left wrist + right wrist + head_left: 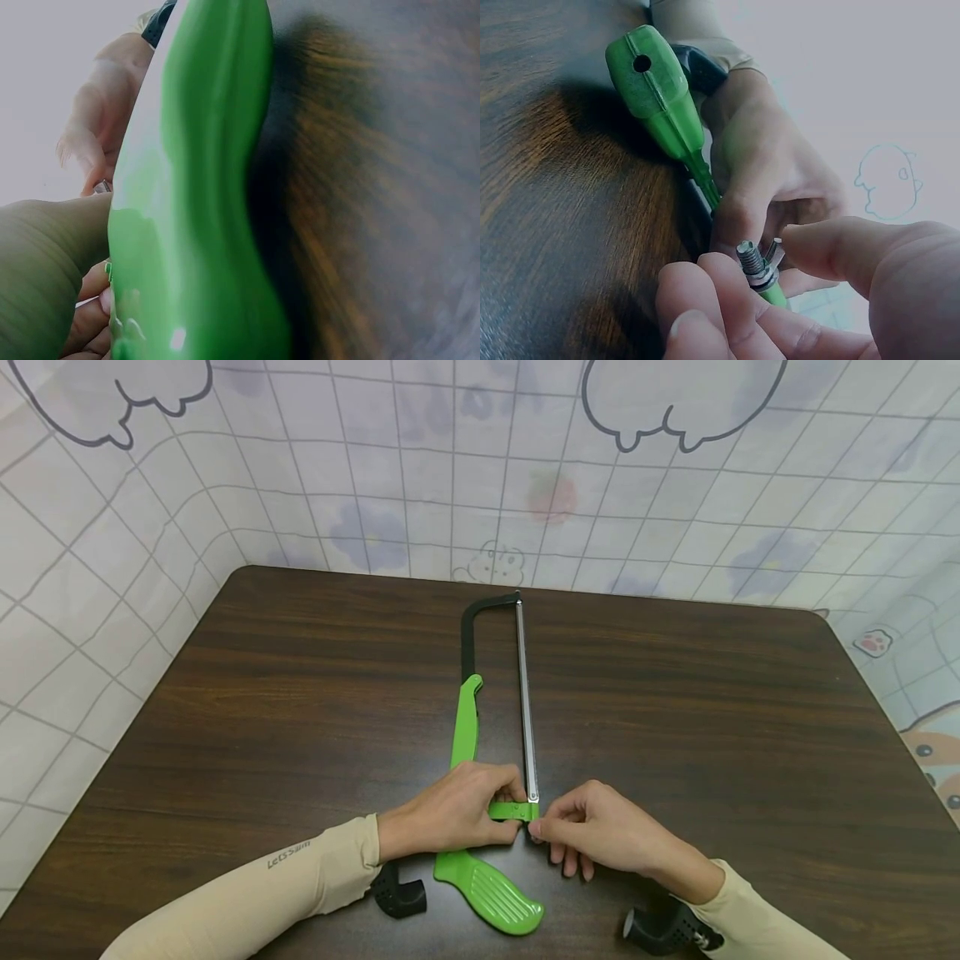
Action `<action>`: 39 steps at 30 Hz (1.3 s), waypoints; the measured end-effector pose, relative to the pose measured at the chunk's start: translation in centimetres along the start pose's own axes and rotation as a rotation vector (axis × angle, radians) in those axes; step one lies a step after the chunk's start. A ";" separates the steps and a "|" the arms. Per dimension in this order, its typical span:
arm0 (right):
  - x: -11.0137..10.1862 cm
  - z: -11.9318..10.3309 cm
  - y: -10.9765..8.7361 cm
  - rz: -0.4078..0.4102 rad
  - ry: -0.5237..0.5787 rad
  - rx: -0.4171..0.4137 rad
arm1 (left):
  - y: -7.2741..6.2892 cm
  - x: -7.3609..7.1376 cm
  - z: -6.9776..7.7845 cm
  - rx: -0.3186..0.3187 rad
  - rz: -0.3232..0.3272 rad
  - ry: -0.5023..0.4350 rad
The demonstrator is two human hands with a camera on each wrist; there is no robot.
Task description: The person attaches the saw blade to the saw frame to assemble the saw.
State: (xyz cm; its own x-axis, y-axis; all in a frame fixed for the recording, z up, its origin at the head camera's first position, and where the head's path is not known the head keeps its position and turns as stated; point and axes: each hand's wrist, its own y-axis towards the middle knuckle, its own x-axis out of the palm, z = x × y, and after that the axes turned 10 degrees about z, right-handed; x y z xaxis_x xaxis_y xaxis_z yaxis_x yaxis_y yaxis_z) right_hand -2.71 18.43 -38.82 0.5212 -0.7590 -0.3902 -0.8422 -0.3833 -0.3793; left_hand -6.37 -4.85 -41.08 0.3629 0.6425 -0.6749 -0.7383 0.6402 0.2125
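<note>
A hacksaw lies on the table with its green handle point(495, 897) toward me, its black front frame point(468, 639) at the far end. Its silver blade bar point(527, 710) runs along the right side. My left hand point(461, 810) grips the green crosspiece point(510, 811) at the near end of the bar, thumb on the near side. Just right of it, my right hand point(611, 831) pinches a small metal wing nut point(771, 268) between thumb and fingers. The threaded bolt end point(748, 256) sticks out through the nut. In the left wrist view the handle point(210, 180) hides most of the work.
The dark wooden table point(315, 660) extends around the saw. A white gridded cloth point(420, 477) with printed figures stands behind and along the sides. Black wrist devices sit under the left wrist point(400, 897) and the right wrist point(660, 928), close to the tabletop.
</note>
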 end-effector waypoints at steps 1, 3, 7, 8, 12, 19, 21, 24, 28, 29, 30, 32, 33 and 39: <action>0.0 0.0 0.0 0.000 0.001 0.002 | 0.0 0.0 0.0 0.001 0.000 0.002; 0.0 0.0 0.0 -0.001 0.004 0.006 | 0.0 0.0 0.0 0.002 0.001 0.004; 0.0 0.0 0.0 -0.001 0.010 0.009 | 0.0 0.0 0.0 0.003 0.000 0.004; 0.0 0.0 0.0 -0.002 0.012 0.010 | 0.0 0.0 0.0 0.003 0.000 0.003; 0.0 0.0 0.0 -0.005 0.019 0.013 | 0.0 0.0 -0.1 0.002 -0.001 -0.001; 0.0 0.0 0.0 -0.008 0.023 0.018 | 0.0 0.1 -0.1 -0.002 -0.002 -0.002; 0.0 0.0 0.0 -0.010 0.024 0.016 | -0.1 0.1 -0.1 -0.001 -0.003 -0.002; 0.0 0.0 0.0 -0.011 0.026 0.011 | -0.1 0.2 -0.1 0.000 -0.003 -0.003; -0.1 0.0 -0.1 -0.007 0.026 0.007 | -0.1 0.1 -0.1 -0.001 -0.005 -0.003; -0.1 0.0 -0.1 -0.007 0.028 0.007 | -0.1 0.1 -0.1 -0.001 -0.006 -0.003; -0.2 0.0 -0.1 -0.008 0.027 0.006 | -0.1 0.1 -0.1 -0.002 -0.007 -0.003; -0.2 0.0 -0.1 -0.006 0.025 0.005 | -0.1 0.1 -0.1 -0.004 -0.007 0.000; -0.3 0.0 -0.1 -0.004 0.024 0.005 | -0.1 0.1 -0.1 -0.006 -0.008 0.000; -0.5 0.1 -0.1 0.002 0.022 0.005 | -0.1 0.2 -0.1 -0.011 -0.008 0.003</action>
State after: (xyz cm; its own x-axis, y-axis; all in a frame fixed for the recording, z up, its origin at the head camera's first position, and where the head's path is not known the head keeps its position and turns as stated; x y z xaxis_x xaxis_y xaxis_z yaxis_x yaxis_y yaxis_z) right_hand -2.84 18.92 -38.67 0.5165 -0.7713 -0.3719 -0.8423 -0.3793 -0.3831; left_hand -6.25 -4.83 -41.27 0.3676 0.6362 -0.6783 -0.7412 0.6409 0.1994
